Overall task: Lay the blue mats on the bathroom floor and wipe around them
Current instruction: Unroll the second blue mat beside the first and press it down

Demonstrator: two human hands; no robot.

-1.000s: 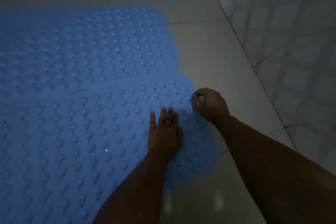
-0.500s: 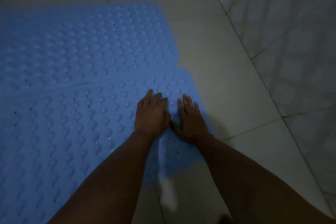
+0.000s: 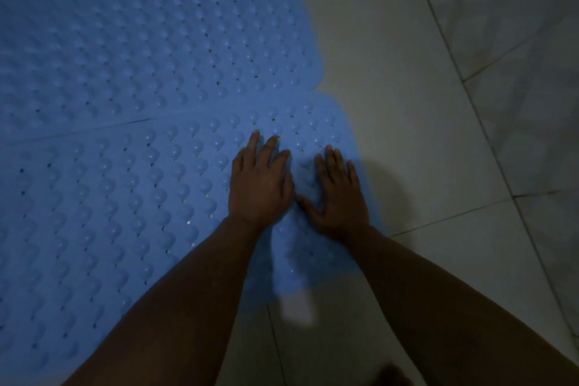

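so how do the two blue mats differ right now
The near mat has both hands on it: left hand and right hand lie flat near its right edge. The far mat is untouched. The near mat's right edge reaches further right across the tiled floor than the far mat's. Both are blue, bumpy, dotted with small holes, and meet along one long seam.

Dim, bluish, underexposed view with soft focus throughout. A pale glare patch shines on the floor tiles (image 3: 391, 141) between the forearms. A dark soft shadow falls right of the right hand (image 3: 340, 194). The far mat (image 3: 141, 41) blurs toward the edges; tile lines bow slightly.
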